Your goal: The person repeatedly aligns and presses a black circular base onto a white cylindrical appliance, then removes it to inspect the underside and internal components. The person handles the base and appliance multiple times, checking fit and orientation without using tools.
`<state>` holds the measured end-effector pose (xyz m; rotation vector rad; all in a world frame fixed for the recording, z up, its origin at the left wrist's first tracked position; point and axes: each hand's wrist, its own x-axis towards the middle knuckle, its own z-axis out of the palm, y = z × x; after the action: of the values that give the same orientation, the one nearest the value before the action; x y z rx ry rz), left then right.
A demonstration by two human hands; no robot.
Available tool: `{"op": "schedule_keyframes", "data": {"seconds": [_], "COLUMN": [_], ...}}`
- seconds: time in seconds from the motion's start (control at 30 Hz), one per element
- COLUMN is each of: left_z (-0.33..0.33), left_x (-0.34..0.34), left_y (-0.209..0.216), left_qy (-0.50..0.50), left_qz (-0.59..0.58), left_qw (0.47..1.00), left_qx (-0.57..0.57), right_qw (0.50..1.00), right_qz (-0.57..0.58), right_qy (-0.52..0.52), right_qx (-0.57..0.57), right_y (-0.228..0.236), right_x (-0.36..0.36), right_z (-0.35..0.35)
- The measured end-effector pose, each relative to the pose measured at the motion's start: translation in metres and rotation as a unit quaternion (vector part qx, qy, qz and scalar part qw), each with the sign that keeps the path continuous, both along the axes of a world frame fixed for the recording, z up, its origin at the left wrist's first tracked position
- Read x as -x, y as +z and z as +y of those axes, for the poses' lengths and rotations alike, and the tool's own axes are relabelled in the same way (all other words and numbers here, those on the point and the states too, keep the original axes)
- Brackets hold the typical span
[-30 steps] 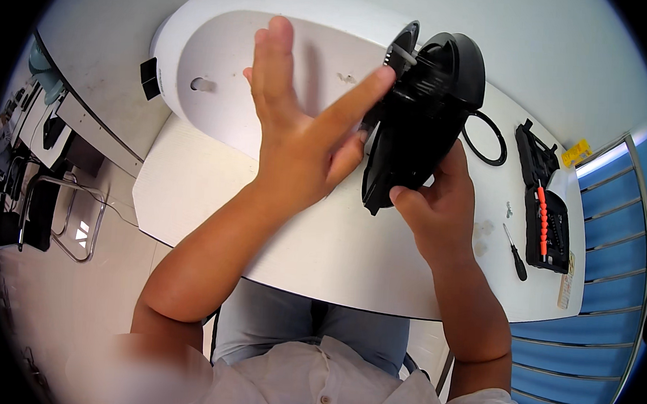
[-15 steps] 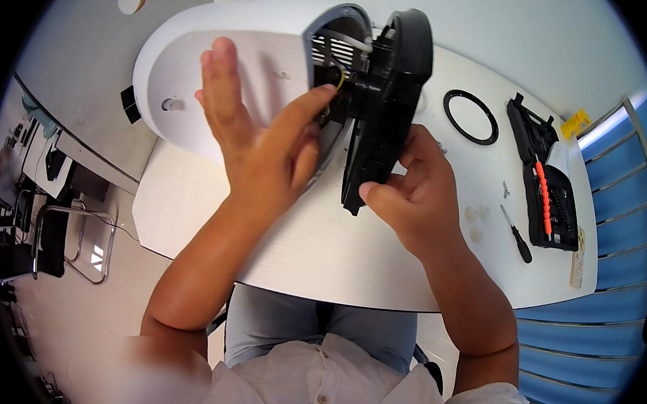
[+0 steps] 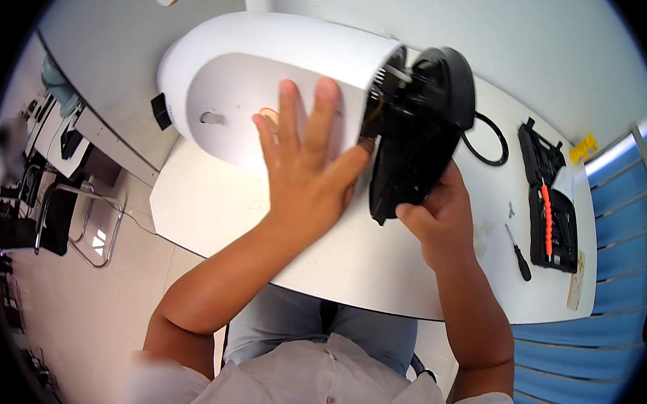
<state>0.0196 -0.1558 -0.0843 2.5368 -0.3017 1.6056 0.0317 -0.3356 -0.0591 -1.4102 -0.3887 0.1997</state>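
A smooth white appliance housing [image 3: 302,43], hollow at one end, lies on its side on the table with its recessed face toward me. Against its open end stands a black plastic end part [image 3: 422,134], tilted, with thin wires [image 3: 376,106] running between the two. My right hand [image 3: 443,215] grips the lower right edge of the black part, thumb in front and the other fingers partly hidden behind. Over the housing's recess, my left hand [image 3: 307,164] has its fingers spread. Its thumb reaches the gap by the wires; whether the tip touches anything is hidden.
Behind the black part on the white table [image 3: 320,264] lies a black ring [image 3: 503,149]. To the right are a small screwdriver [image 3: 520,256], tiny screws [image 3: 512,210] and an open black tool case [image 3: 556,221] with a red-orange flexible shaft [image 3: 546,221]. A blue slatted panel [image 3: 586,355] borders the right side.
The black part has turned, showing more of its broad face. My left fingers have spread wider over the recess. Housing and hands sit further right in the picture, which has itself shifted.
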Motion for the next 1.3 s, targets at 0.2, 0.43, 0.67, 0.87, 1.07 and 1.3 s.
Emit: {"op": "schedule_keyframes", "data": {"seconds": [0.2, 0.43, 0.67, 0.87, 1.07, 1.3], "left_z": [0.0, 0.002, 0.004, 0.005, -0.002, -0.004], "left_x": [0.003, 0.005, 0.008, 0.011, 0.027, 0.071], "left_y": [-0.006, -0.006, -0.007, -0.006, -0.018, 0.007], "left_qy": [-0.021, -0.022, -0.029, -0.035, -0.041, -0.244], "left_qz": [-0.025, -0.052, -0.063, -0.064, -0.094, 0.336], "left_qw": [0.999, 0.998, 0.998, 0.997, 0.992, 0.804], "left_qx": [-0.02, 0.003, 0.01, 0.012, 0.075, 0.425], "right_qw": [0.999, 1.0, 0.999, 0.998, 0.956, 0.778], "right_qz": [0.001, -0.014, 0.0, -0.03, -0.22, -0.471], "right_qy": [0.002, 0.007, -0.017, -0.031, -0.051, -0.047], "right_qx": [0.034, 0.014, 0.03, 0.044, 0.187, 0.413], "right_y": [-0.004, -0.016, -0.026, -0.024, -0.036, -0.057], "right_x": [0.01, 0.018, 0.026, 0.028, 0.042, 0.067], "right_z": [-0.013, -0.016, -0.022, -0.02, -0.026, -0.04]}}
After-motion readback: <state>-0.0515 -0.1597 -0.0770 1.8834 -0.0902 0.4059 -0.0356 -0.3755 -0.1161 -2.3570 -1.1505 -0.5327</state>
